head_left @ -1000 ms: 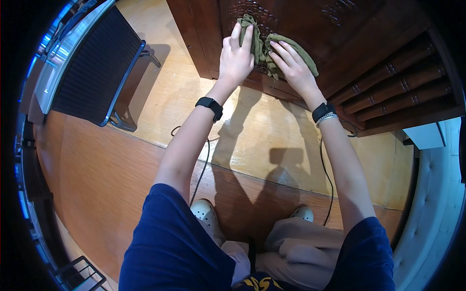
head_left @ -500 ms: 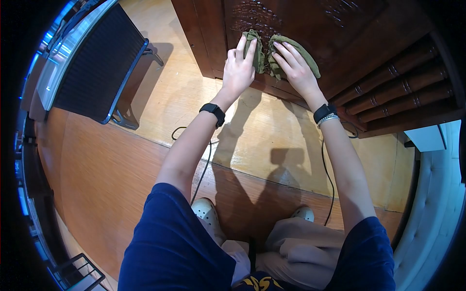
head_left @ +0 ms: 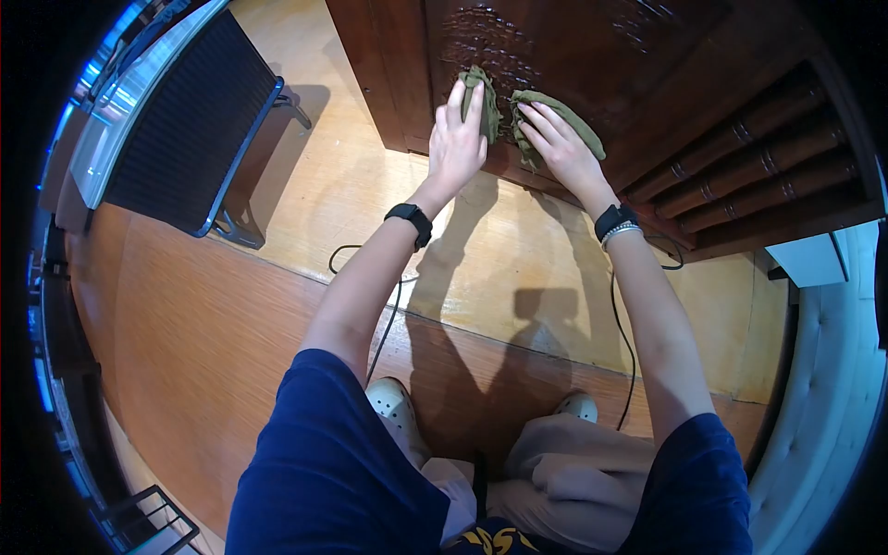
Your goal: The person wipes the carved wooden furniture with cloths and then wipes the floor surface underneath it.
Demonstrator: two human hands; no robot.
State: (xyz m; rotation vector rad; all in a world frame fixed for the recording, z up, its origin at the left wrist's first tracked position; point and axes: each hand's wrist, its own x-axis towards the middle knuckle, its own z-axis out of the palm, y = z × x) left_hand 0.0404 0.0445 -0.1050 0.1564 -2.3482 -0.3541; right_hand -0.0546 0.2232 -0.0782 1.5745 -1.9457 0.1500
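Dark carved wood furniture [head_left: 573, 46] stands at the top, with raised carving and turned spindles [head_left: 768, 162] on its right side. My left hand [head_left: 457, 139] presses a green cloth [head_left: 487, 106] against its lower panel, below the carving. Just to the right, my right hand [head_left: 564, 148] holds another green cloth [head_left: 581, 129] flat on the same panel. Whether the two cloths are one piece, I cannot tell. Part of each cloth is hidden under my fingers.
A black ribbed panel [head_left: 190, 120] on metal legs stands at the upper left. Thin black cables [head_left: 387, 331] run over the wooden floor [head_left: 203, 324] near my shoes [head_left: 393, 402]. A pale tufted surface [head_left: 819, 388] lines the right edge.
Both hands and the cloths under them have slid slightly down the panel toward me. More of the carving above the left cloth shows.
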